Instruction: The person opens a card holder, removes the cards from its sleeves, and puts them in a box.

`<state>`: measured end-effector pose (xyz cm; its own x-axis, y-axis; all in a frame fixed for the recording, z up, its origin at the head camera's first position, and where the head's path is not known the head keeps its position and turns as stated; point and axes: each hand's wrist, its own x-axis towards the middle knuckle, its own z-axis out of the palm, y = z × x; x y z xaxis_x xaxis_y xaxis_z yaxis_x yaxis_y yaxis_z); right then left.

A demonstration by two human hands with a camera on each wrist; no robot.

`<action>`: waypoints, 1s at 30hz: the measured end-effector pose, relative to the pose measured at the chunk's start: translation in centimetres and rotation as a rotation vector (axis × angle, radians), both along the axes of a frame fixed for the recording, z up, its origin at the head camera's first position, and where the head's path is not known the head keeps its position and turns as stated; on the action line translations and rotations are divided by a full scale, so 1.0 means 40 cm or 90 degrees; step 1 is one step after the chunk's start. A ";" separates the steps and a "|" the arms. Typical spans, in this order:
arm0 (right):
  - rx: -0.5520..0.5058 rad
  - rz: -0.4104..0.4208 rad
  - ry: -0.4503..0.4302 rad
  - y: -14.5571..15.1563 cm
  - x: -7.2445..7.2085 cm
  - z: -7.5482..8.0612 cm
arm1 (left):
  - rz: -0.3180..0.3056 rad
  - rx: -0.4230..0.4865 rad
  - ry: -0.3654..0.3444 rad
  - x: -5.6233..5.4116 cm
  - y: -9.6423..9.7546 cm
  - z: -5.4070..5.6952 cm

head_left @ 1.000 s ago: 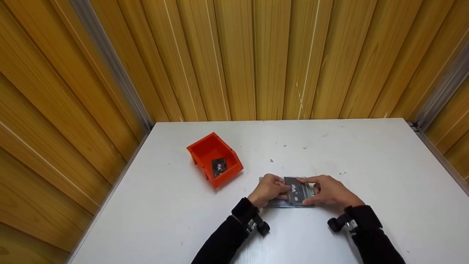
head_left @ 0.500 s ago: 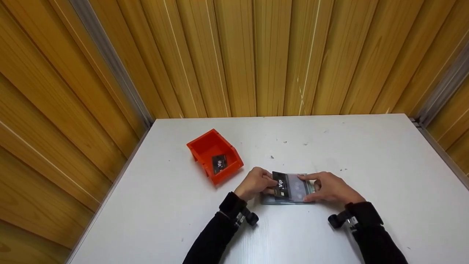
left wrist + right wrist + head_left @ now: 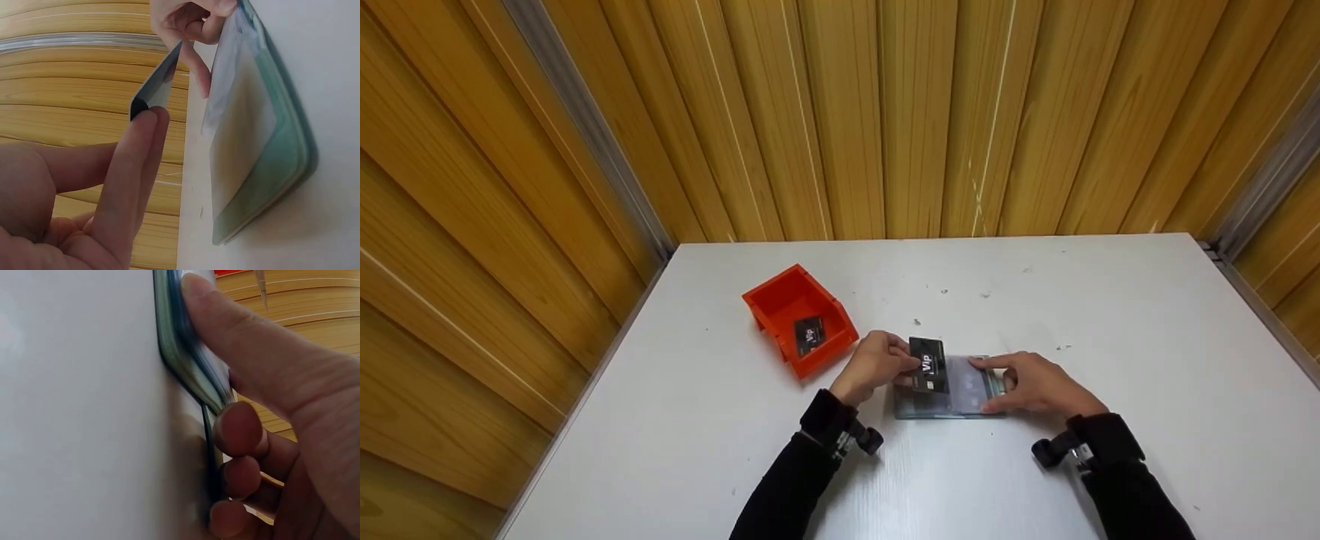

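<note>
In the head view my left hand [image 3: 877, 367] pinches a black card [image 3: 928, 365] marked "Vip" between thumb and fingers. The card [image 3: 156, 84] is in the air, tilted and apart from the card holder in the left wrist view. Beneath and to its right, a green card holder [image 3: 278, 154] lies spread on the table, clear plastic sleeves [image 3: 967, 382] uppermost. My right hand [image 3: 1035, 386] grips the holder's right side. Its thumb presses on the holder [image 3: 171, 332] in the right wrist view, with the other fingers curled near the edge.
Left of the hands stands an orange-red bin [image 3: 780, 298], tilted in angle to the table edges, with another black "Vip" card [image 3: 810, 335] inside. The white table [image 3: 660, 420] ends at yellow wood-patterned walls [image 3: 915, 120] behind and at the sides.
My left hand has drawn the black card leftward out from the clear sleeve and then lifted it up and away. My right hand has stayed on the holder.
</note>
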<state>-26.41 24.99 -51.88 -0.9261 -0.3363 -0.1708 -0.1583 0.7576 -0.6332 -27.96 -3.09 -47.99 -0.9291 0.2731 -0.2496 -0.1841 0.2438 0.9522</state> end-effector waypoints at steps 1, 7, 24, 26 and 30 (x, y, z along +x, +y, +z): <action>-0.001 -0.003 -0.003 0.001 0.000 -0.001 | 0.001 -0.001 0.002 0.000 0.000 0.001; -0.007 -0.001 -0.006 0.001 0.001 -0.002 | 0.051 -0.014 0.047 -0.013 -0.019 0.021; -0.001 0.006 -0.005 0.001 0.000 -0.001 | 0.400 -0.098 0.241 -0.113 -0.277 0.096; -0.004 0.009 -0.005 -0.001 0.002 -0.001 | 0.405 -0.125 0.248 -0.115 -0.289 0.096; -0.003 0.006 -0.004 -0.004 0.004 0.001 | 0.413 -0.176 0.263 -0.117 -0.305 0.091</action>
